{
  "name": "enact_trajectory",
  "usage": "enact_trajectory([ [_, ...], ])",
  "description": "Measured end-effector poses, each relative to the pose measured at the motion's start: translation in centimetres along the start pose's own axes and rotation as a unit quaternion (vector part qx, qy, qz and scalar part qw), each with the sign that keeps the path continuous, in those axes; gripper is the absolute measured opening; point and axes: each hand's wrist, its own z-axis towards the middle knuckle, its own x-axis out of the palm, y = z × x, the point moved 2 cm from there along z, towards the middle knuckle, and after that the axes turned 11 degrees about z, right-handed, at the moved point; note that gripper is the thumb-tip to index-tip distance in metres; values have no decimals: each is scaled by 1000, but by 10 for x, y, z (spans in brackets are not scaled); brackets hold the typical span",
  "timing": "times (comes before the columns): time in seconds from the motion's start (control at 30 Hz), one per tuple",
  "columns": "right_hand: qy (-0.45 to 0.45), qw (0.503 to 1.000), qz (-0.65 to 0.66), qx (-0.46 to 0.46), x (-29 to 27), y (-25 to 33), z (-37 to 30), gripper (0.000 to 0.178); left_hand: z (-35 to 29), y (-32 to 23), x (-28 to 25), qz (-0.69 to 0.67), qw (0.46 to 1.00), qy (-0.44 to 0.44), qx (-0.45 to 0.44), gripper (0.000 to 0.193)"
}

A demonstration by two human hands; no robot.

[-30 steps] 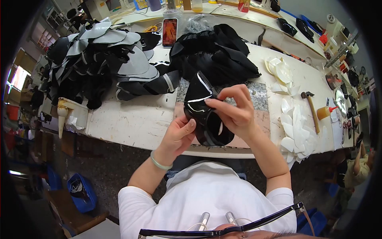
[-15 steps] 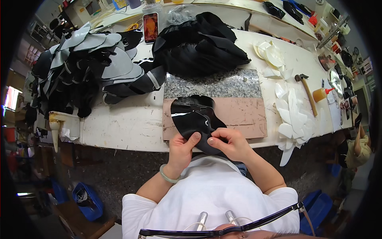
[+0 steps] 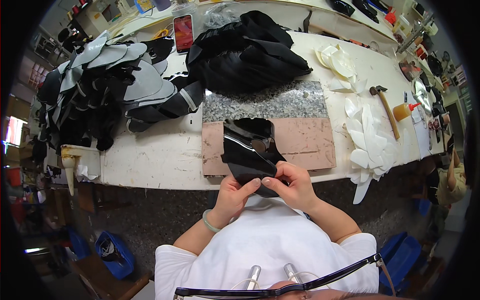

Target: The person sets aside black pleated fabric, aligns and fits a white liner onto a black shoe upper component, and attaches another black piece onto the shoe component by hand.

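Observation:
Between my hands is a glossy black sheet piece (image 3: 250, 150), looking like a shoe upper, held by its near end at the table's front edge. My left hand (image 3: 236, 194) pinches its lower left side, thumb on top. The right hand (image 3: 292, 186) grips the lower right side, its thumb pressed close to the left thumb. Most of the fingers are hidden under the piece. Its far part lies over a pinkish-brown board (image 3: 305, 142), which sits in front of a speckled stone slab (image 3: 280, 104).
Behind the slab rises a heap of black pieces (image 3: 245, 55). Grey-and-black pieces (image 3: 145, 82) pile up at left, near a propped phone (image 3: 183, 33). On the right lie white curved pieces (image 3: 367, 137), a hammer (image 3: 386, 110) and a glue bottle (image 3: 401, 111). Another person (image 3: 450, 182) is at far right.
The black piece has turned and its surface has been bent differently. My left hand has moved right, bringing the two thumbs nearer together.

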Motion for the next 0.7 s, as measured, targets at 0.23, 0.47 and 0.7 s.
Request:
enact_trajectory([
  [0.23, 80, 978, -25, -193, 0, 38, 7, 20, 6, -29, 2, 85, 985, 41, 146, 22],
  [0.47, 14, 981, -66, -181, -22, 23, 18, 26, 10, -6, -23, 123, 990, 73, 19, 19],
  [0.7, 40, 999, -5, -34, -12, 8, 23, 21, 5, 2, -40, 138, 988, 73, -5, 21],
])
